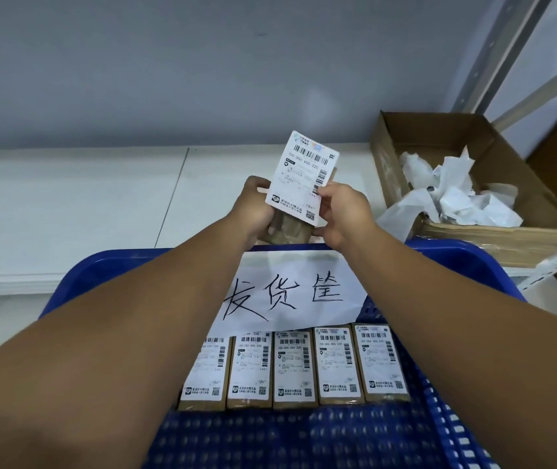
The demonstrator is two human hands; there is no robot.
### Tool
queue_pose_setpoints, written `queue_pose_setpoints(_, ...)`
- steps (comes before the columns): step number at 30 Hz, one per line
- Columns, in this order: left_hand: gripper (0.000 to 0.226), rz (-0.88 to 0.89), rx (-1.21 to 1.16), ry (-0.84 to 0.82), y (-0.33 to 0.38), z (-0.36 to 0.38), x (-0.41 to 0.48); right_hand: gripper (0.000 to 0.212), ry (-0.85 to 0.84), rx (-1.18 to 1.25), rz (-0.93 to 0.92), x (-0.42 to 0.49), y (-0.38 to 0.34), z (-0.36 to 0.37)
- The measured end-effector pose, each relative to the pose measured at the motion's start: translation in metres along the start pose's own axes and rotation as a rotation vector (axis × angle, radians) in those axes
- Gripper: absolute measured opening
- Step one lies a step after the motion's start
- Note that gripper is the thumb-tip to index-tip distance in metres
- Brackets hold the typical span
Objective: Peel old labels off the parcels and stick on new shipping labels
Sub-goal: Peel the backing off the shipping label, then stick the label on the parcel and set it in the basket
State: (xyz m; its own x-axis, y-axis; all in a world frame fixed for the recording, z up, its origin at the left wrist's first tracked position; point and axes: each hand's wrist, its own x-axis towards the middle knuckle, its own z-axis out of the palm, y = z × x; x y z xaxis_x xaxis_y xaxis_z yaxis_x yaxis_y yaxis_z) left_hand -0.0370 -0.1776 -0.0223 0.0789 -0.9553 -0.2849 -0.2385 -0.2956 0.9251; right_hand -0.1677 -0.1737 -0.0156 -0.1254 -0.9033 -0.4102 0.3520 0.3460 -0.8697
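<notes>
Blue crate (466, 265) fills bottom centre w/ five labelled parcels (292, 367) side by side in a row, handwritten sign (290, 289) on its far wall. Just above, mid-frame, L hand (253, 204) grips a brown parcel (288, 230). R hand (341, 214) pinches the lower-right edge of a white label (304, 174), top end sticking up past the parcel. Cardboard box (524, 184) w/ crumpled white paper (456, 194) sits right of centre.

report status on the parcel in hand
Left hand grips brown parcel. Right hand pinches label, its top standing clear above the parcel. Five labelled parcels in blue crate. Nothing blocking.
</notes>
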Motion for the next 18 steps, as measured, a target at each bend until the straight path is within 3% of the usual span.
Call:
queue_pose_setpoints(5, 0.046, 0.07, -0.009, -0.048, 0.013, -0.015, -0.022, 0.026, -0.046, 0.017, -0.089, -0.026, -0.021, -0.001)
queue_pose_setpoints(9, 0.061, 0.131, -0.054, 0.066, 0.038, -0.03, -0.042, 0.027, -0.147, 0.057, -0.146, -0.052, -0.041, 0.009)
queue_pose_setpoints(13, 0.039, 0.095, -0.088, 0.125, 0.049, -0.047, -0.077, 0.024, -0.25, -0.026, -0.172, -0.092, -0.055, 0.011)
queue_pose_setpoints(18, 0.05, 0.048, -0.214, 0.096, 0.047, -0.06, -0.141, 0.018, -0.268, 0.005, -0.154, -0.142, -0.065, -0.004)
